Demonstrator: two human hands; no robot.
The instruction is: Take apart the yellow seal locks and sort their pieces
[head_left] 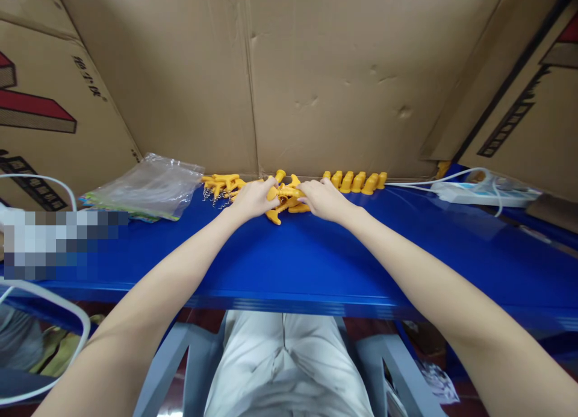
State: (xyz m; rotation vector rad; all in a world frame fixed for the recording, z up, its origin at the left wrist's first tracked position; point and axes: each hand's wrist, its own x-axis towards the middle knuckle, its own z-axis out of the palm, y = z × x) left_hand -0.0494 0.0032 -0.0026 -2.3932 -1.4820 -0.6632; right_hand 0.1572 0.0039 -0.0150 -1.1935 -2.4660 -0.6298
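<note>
My left hand (255, 199) is closed on a yellow plastic piece (287, 192) with a rounded end by the thumb. From the other side the fingers of my right hand (324, 199) are curled and pinch at the same pile; they partly hide what they grip. Around and under the fingers lies a heap of loose yellow plastic pieces (273, 216). Left of my left hand are several yellow-handled corkscrews (221, 183) with thin metal spirals. Several hollow-looking yellow sleeves (359, 182) stand upright in a row beyond my right hand.
Clear plastic bags (147, 185) lie stacked at left on the blue table (298, 266). Cardboard (338, 73) walls in the back and sides. A white power strip (483, 193) with cables sits at right. A blurred-out patch (49, 242) covers the left edge.
</note>
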